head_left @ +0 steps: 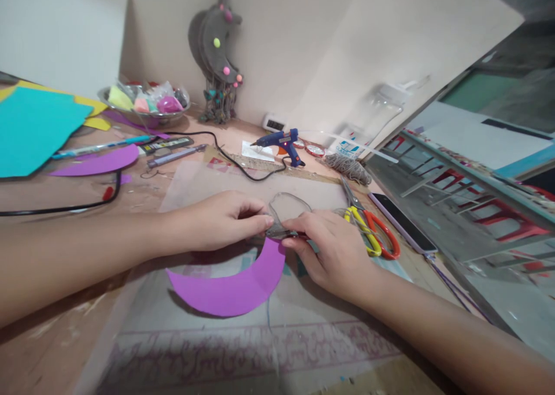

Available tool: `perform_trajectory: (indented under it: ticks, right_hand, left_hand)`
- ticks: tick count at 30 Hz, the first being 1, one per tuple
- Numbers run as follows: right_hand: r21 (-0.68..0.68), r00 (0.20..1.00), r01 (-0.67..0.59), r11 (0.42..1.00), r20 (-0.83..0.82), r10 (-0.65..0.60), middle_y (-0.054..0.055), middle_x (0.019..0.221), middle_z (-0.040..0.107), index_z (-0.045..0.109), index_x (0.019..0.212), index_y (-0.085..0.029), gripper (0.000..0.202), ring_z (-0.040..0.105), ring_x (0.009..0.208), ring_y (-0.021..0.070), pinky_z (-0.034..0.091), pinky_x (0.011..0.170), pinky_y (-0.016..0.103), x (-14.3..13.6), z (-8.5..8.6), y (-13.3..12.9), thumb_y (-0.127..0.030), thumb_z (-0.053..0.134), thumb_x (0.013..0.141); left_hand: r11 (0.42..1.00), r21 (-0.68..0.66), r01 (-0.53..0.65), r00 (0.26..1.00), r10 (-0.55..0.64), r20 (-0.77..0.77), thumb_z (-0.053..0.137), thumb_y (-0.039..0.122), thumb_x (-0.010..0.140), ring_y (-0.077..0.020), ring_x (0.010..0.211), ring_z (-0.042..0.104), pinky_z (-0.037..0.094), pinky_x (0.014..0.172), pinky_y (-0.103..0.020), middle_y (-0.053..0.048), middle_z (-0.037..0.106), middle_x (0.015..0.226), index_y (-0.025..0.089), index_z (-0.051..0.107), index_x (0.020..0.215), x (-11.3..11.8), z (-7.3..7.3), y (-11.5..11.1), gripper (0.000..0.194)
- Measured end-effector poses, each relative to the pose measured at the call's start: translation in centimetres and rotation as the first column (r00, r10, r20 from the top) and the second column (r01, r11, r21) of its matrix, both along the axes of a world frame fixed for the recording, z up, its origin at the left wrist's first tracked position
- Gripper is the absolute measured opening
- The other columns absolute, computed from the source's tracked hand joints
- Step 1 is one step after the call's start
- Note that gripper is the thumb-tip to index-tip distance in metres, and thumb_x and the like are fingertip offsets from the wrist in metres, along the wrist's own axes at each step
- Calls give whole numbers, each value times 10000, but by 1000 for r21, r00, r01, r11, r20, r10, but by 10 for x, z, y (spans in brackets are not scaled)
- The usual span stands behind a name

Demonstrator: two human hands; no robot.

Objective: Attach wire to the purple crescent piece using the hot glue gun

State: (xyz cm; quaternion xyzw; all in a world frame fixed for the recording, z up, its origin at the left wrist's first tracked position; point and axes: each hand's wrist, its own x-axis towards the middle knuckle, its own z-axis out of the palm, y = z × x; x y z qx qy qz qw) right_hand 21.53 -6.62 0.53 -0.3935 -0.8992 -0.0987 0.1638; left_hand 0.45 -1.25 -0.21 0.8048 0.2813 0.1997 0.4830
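Note:
A purple crescent cutout (234, 294), paper or thin foam, lies tilted in front of me, with grey yarn (277, 230) around its upper tip. My left hand (221, 221) is closed, thumb and finger pinching the yarn at that tip. From the other side, my right hand (327, 247) pinches the crescent's tip where the yarn crosses it; its fingers partly hide the spot. A loose loop of the same yarn rises above both hands. Scissors (368, 230) with yellow and orange handles lie just past my right hand, yarn strands by them.
A blue glue gun (280, 140) with a black cord stands behind the hands. Grey yarn skein (347, 168) and phone (403, 221) lie right. Leftward are teal sheets (39, 132), pens, a purple cutout (97, 162) and a bowl (147, 117). A grey crescent ornament (217, 48) hangs behind.

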Motion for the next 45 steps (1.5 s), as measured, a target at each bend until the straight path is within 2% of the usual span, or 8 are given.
perform_trajectory:
  ticks: [18,22,25,28,31,36,41,45]
  right_hand:
    - [66,999,-34,997,25,32,25,719,617,583,870,-154,177,535,669,160,368,631,277,1,-3,0,-287,475,914]
    - [4,994,-28,1000,-101,29,38,771,623,567,927,-152,162,542,683,154,395,643,271,4,-2,-1,-286,479,904]
    - [-58,967,2,998,-253,-16,43,816,610,533,1015,-159,239,528,659,138,407,612,256,7,-1,-2,-350,517,873]
    - [-158,942,29,987,-325,-80,7,738,589,550,924,-176,242,506,611,118,392,572,237,8,-1,-1,-381,604,807]
    - [-338,927,37,940,-340,-159,-22,623,559,574,749,-175,144,480,557,96,356,522,214,5,-1,3,-306,602,802]
    - [-634,846,-28,773,-427,-319,-29,560,509,570,664,-163,226,437,511,79,353,486,194,-1,-2,8,-302,520,835]
    - [-674,830,-46,737,-436,-347,-18,584,535,580,671,-162,227,446,534,86,364,510,204,-3,0,8,-325,533,822]
    - [-697,819,-46,716,-437,-372,-7,603,553,584,682,-162,245,471,551,96,379,524,215,-3,0,7,-351,527,826]
  left_hand:
    - [998,58,-10,1000,11,-26,428,301,871,-82,535,462,349,528,-193,39,525,579,157,525,650,1,-2,0,281]
    - [999,49,-9,999,11,-31,414,312,888,-77,519,453,338,504,-192,38,511,579,155,512,659,1,-1,-1,295]
    - [999,26,-26,1000,26,-5,413,338,898,-71,506,437,332,489,-192,43,478,573,155,499,666,1,-1,0,307]
    - [999,-29,-28,999,29,38,414,364,902,-70,516,431,342,491,-192,47,457,580,158,491,682,0,-3,1,311]
    - [998,-45,-39,997,42,62,418,391,901,-71,533,435,353,498,-193,45,457,594,158,489,692,-1,-5,1,321]
    - [998,-25,-54,996,56,64,445,407,876,-72,524,437,350,492,-199,47,471,585,158,492,686,0,-2,0,317]
    - [995,82,-63,997,66,-34,501,369,826,-83,556,449,336,499,-201,41,501,580,154,531,651,1,0,1,278]
    - [997,52,-64,997,66,-36,491,358,836,-80,529,454,337,491,-207,43,506,566,156,512,642,1,-2,1,281]
